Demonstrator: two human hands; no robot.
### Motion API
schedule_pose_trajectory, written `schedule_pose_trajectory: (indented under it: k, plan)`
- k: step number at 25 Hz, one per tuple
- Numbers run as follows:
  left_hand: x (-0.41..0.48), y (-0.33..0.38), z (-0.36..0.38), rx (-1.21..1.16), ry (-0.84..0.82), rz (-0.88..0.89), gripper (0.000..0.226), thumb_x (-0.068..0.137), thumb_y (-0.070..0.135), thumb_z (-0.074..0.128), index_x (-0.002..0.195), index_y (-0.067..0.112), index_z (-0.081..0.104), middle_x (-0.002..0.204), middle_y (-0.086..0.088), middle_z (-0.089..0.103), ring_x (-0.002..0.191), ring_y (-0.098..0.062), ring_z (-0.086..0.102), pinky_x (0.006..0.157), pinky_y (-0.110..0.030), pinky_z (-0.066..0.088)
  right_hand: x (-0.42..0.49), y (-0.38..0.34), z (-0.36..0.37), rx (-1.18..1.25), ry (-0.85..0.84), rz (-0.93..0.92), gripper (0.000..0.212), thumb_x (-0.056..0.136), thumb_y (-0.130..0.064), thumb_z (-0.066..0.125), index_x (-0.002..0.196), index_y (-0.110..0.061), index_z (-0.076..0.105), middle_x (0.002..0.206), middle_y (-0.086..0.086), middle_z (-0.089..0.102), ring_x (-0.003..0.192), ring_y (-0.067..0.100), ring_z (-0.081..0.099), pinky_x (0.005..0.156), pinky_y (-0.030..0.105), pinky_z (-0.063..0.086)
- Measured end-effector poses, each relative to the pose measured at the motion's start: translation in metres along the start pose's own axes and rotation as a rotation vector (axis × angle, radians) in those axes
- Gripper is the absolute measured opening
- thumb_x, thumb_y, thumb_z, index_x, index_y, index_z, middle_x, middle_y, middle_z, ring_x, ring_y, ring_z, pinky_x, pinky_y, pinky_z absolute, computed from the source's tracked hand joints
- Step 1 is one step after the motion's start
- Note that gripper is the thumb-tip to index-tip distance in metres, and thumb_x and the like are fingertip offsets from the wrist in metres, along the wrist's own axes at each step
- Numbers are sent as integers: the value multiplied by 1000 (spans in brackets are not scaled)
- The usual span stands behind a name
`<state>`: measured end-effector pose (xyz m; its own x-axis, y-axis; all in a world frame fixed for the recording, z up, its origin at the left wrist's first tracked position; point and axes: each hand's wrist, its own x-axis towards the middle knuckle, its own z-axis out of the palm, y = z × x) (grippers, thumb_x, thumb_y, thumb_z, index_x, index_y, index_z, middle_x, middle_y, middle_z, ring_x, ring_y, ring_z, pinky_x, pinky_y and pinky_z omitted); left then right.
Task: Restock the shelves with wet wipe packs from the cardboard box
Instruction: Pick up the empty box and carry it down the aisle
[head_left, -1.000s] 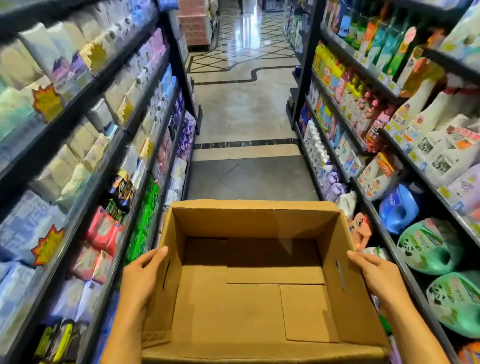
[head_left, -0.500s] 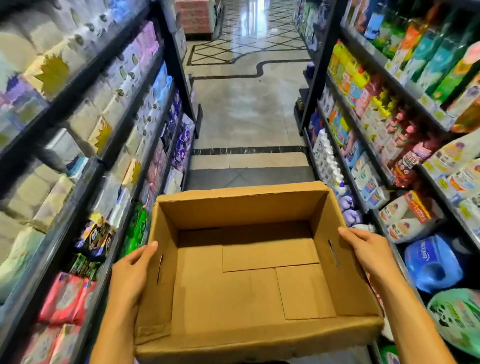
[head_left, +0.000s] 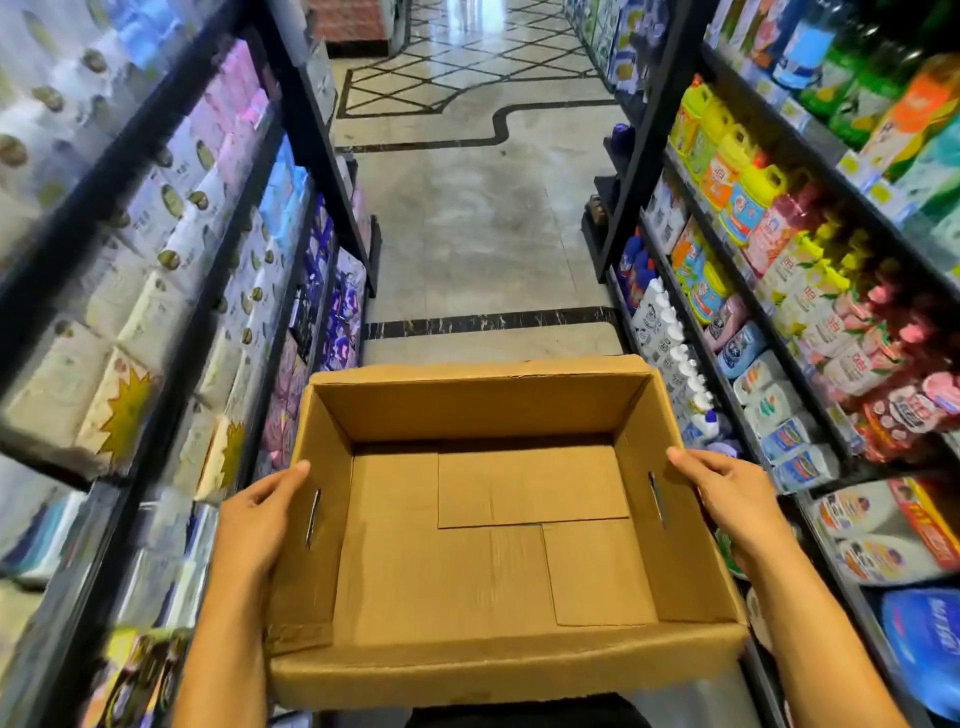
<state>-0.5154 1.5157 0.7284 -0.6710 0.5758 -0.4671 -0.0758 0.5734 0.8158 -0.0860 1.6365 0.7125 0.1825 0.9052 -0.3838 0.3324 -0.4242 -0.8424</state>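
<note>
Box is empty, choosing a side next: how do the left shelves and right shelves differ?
The left shelves hold soft wrapped packs, mostly pale, pink and purple; the right shelves hold mostly bottles and jugs in bright yellow, red and green. The left shelves show yellow starburst tags; none is plain on the right shelves. Both have black frames and look full.

No text, brand or number can be read with certainty. Printing is seen on the tissue packs (head_left: 150, 322) of the left shelves (head_left: 311, 140) and on the detergent bottles (head_left: 727, 156) of the right shelves (head_left: 641, 156), but it is blurred. Yellow starburst tags (head_left: 122, 410) are illegible as well.
</note>
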Motion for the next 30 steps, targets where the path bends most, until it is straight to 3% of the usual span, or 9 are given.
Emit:
schedule_pose_trajectory:
  k: [4,7,10,17,20,22,25,28,30]
  plan:
    - [76,67,48,35,-29,43,45,85,53,68,120,25,70,106,-7,72,97,-27,67,93,-45,53,83,-34,22,10,21,53,41,87,-43,76,116,-15,76,111,6,77,108,26,70,104,52,51]
    - [135,119,94,45,-40,42,38,86,51,69,117,29,69,99,-6,70,83,-21,66,86,-40,53,157,-60,33,60,8,105,32,86,-44,77,108,-21,77,104,3,79,100,26,73,100,51,54]
    - [197,175,143,80,-48,38,41,83,51,73,114,24,73,90,-7,75,82,-25,71,86,-45,57,243,-104,41,52,10,102,24,88,-37,76,100,-17,80,94,3,80,96,25,74,100,50,55]
    - [313,293,230,59,1,49,17,86,34,75,98,23,74,67,7,73,60,-6,67,54,-21,51,427,-231,69,77,-15,38,10,89,-30,76,89,-20,78,88,4,78,86,23,72,87,39,57]
    - [373,329,261,37,45,23,19,83,42,76,93,25,76,82,1,76,80,-18,71,77,-34,58,505,-276,91,107,-27,25,16,89,-29,76,96,-15,78,86,8,77,67,12,69,69,29,53]
    - [414,350,278,40,64,37,32,79,51,76,98,25,79,90,-3,78,92,-23,72,92,-46,56,552,-301,109,71,-30,19,25,87,-35,78,100,-15,79,88,7,79,74,14,72,76,32,56]
    - [488,394,309,60,77,39,55,79,60,69,117,21,73,105,-7,76,104,-23,69,99,-47,51,628,-348,146,51,-26,19,20,88,-35,77,100,-19,79,83,-1,80,85,20,73,84,37,56]
    - [564,447,340,79,59,91,47,92,46,64,124,12,70,118,-10,71,114,-23,63,100,-38,46,702,-397,181,-1,-16,-8,18,88,-38,76,95,-22,79,89,1,80,92,24,73,94,45,57]
    - [606,477,357,100,46,104,45,94,43,63,124,10,69,120,-10,70,116,-23,62,99,-37,45,739,-426,194,11,-28,-16,16,89,-37,75,99,-24,76,90,-1,77,88,22,71,86,39,56]
